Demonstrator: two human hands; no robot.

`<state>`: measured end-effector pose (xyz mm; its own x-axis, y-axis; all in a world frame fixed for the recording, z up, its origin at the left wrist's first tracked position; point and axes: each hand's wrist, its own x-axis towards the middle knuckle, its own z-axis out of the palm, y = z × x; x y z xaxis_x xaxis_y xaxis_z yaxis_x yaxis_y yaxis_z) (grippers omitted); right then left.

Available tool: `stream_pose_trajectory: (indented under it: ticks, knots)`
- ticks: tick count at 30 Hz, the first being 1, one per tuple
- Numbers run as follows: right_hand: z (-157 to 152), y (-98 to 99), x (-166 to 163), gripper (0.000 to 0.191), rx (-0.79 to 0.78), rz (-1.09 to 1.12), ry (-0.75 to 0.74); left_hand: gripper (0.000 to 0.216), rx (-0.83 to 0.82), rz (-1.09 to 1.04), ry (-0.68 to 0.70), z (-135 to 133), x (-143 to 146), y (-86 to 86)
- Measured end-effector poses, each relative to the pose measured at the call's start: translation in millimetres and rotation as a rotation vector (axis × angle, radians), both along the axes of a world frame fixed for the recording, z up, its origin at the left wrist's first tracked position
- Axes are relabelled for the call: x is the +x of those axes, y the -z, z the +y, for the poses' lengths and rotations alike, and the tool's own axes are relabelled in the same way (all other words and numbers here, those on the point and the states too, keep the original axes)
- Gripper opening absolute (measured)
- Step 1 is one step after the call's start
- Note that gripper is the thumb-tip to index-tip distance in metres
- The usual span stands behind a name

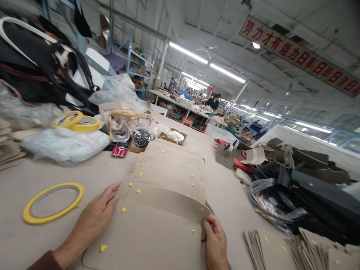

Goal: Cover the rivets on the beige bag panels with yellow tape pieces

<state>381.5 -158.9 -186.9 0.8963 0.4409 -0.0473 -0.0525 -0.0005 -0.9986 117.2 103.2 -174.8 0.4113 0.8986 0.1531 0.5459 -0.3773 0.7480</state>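
Note:
Overlapping beige panels (168, 172) run in a row down the middle of the table, with small yellow tape pieces along their left side and tiny metal studs on the right. The nearest beige panel (157, 240) lies at the front. My right hand (216, 240) pinches the right edge of a panel, whose upper edge bows up from those behind. My left hand (98, 213) rests at the left edge of the panels, fingers stretched out; its thumb is partly hidden. Left of it, a ring of yellow tape (28, 214) lies flat on the table.
Stacked beige pieces (277, 251) stand front right, beside a black bag (317, 198). At left, yellow tape rolls (86, 123) sit on a plastic-wrapped bundle (64, 146). A red-and-black phone-like object (120, 149) lies near a cardboard tray (167, 137). Another person (213, 102) is far back.

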Motion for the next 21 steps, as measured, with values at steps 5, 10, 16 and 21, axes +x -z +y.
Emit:
stream_pose_trajectory:
  ticks: [5, 10, 16, 21]
  knots:
    - [1, -0.1, 4, 0.041, 0.037, 0.102, -0.005, 0.057, -0.089, -0.069, -0.008, 3, 1, 7.9]
    - [1, -3.7, 1, 0.042, 0.035, 0.128, -0.005, 0.052, -0.063, -0.052, -0.012, 1, 0, 3.9]
    - [8, 7.3, -15, 0.044, -0.149, -0.131, 0.048, 0.057, -0.051, -0.015, 0.007, -6, -1, -8.0]
    - [16, 2.9, -19, 0.068, -0.168, -0.254, 0.138, 0.074, -0.089, 0.032, 0.018, -7, 0, 3.2]
